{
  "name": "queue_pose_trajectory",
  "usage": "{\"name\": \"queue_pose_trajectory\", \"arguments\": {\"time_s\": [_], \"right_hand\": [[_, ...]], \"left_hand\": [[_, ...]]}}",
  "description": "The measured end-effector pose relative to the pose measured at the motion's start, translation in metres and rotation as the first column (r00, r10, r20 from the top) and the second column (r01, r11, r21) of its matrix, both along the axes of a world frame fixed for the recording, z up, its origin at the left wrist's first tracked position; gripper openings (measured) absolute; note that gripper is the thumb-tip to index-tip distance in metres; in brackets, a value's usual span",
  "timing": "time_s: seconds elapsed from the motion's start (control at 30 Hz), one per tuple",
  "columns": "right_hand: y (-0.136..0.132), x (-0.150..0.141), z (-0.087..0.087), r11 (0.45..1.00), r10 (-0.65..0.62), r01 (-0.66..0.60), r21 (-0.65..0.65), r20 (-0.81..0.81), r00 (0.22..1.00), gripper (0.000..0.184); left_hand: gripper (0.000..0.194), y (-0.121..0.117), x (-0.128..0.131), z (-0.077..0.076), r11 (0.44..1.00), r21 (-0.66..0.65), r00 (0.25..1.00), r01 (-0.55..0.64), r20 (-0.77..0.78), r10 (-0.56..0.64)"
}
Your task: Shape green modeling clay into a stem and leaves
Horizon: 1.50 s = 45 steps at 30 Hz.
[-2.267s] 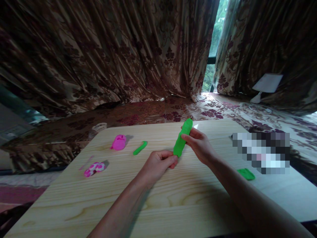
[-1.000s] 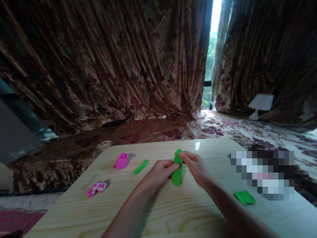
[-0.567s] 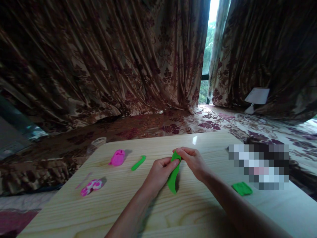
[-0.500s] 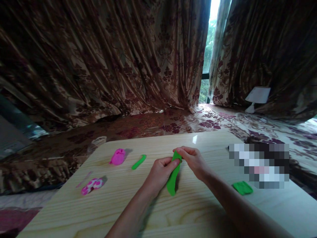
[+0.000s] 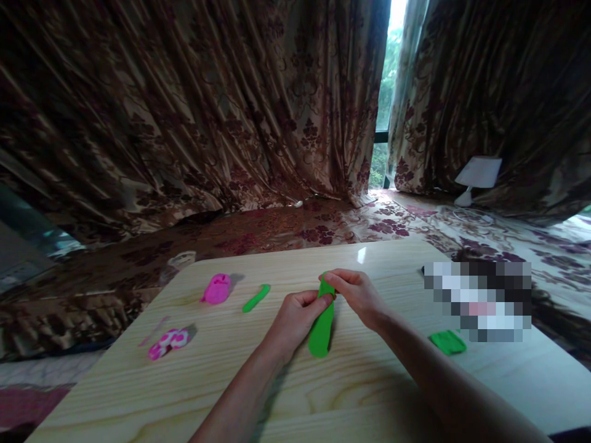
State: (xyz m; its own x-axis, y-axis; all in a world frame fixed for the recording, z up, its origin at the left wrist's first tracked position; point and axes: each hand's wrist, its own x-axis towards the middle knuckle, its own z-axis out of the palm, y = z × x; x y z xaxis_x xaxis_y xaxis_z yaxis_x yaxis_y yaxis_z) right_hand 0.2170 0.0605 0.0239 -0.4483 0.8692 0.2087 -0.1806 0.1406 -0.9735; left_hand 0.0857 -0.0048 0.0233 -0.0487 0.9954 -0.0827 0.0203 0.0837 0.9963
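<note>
A long, flat strip of green modelling clay [image 5: 321,335] hangs above the table between my hands. My left hand [image 5: 302,317] pinches its middle, thumb on the front. At the strip's upper end, my right hand [image 5: 353,292] grips the edge between thumb and fingers. Left of my hands lies a thin green clay roll [image 5: 256,298], slightly curved at its far end. Farther left is a pink clay lump [image 5: 217,289] with a hollow in its top. Nearer me sits a pink-and-white spotted clay piece [image 5: 168,343]. A green clay slab [image 5: 447,343] rests to the right.
The pale wooden table [image 5: 286,400] has rounded far corners. A thin pink stick [image 5: 154,331] lies near the left edge. A person, pixelated, is at the right edge. Behind stand patterned curtains [image 5: 277,111] and a white lamp [image 5: 478,172].
The lower end of the green strip has swung slightly left and shows its face more broadly. Both hands keep their hold. The whole view has shifted slightly.
</note>
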Motion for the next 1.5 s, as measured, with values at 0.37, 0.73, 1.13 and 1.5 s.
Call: {"name": "queue_pose_trajectory", "arguments": {"time_s": [0.37,0.73,1.13,1.5], "right_hand": [[0.002,0.000,-0.001,0.985,-0.116,0.107,0.138,0.057,0.992,0.019],[-0.002,0.001,0.003,0.986,0.007,-0.009,0.165,0.013,1.000,0.027],[-0.012,0.009,0.015,0.939,0.083,-0.114,0.323,0.108,0.991,0.041],[-0.013,0.008,0.014,0.952,0.120,-0.131,0.275,0.058,0.991,0.044]], "left_hand": [[0.035,0.002,-0.002,0.001,0.989,0.060,0.984,-0.136,0.126,0.128],[0.028,-0.002,-0.001,0.007,0.981,0.050,0.947,-0.189,0.272,0.169],[0.027,-0.003,0.003,0.012,0.991,0.017,0.953,-0.129,0.278,0.119],[0.022,-0.004,0.002,0.013,0.992,0.052,0.961,-0.114,0.259,0.097]]}}
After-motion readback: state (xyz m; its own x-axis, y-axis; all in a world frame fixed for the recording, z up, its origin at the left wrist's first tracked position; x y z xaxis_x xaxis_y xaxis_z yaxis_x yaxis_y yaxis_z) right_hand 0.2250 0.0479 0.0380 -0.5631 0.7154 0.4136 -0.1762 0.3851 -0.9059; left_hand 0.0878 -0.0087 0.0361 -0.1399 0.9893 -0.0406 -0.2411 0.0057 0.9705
